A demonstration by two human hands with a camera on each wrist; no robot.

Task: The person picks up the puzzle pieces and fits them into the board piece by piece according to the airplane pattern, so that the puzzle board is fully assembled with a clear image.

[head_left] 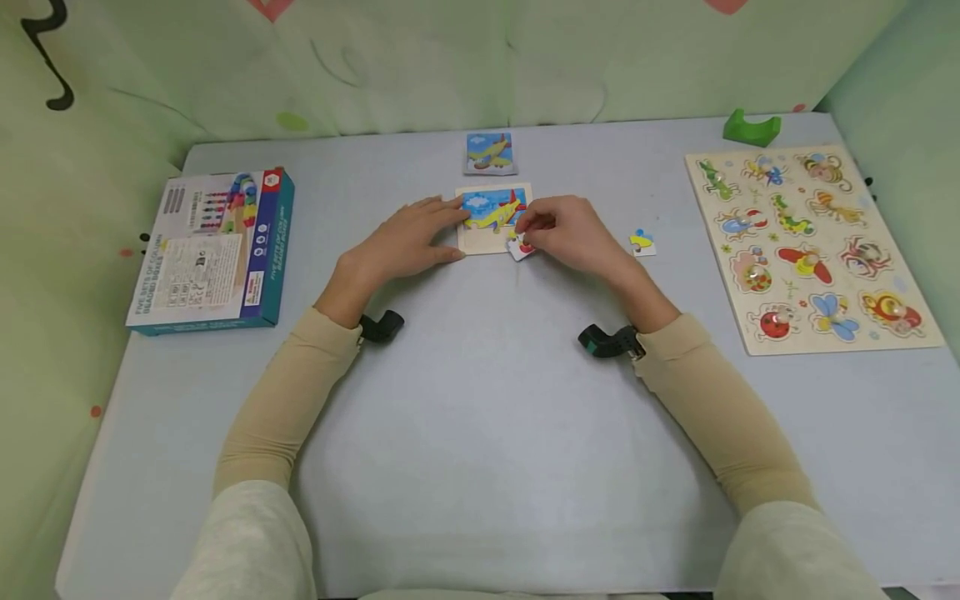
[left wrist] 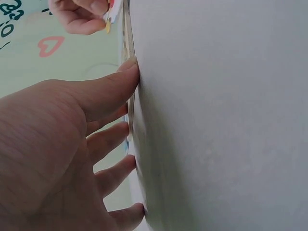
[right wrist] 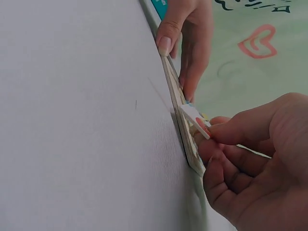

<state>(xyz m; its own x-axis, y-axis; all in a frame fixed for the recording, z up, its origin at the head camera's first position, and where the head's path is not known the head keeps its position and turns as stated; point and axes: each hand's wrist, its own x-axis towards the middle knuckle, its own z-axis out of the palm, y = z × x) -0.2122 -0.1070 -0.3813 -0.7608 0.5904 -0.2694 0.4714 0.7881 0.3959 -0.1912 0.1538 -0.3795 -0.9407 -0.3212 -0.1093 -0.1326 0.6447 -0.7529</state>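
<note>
With the fingers of my right hand [head_left: 564, 232] I pinch a white puzzle piece [head_left: 518, 248] with a red patch, tilted at the near right corner of the airplane board [head_left: 482, 244]. My left hand [head_left: 408, 239] lies with its fingers spread and uncurled — thumb and fingertips touching the board's left side. A loose piece [head_left: 642, 244] lies on the desk [head_left: 480, 433] beside my right wrist — and the airplane picture [head_left: 490, 153] sits just beyond the board.
</note>
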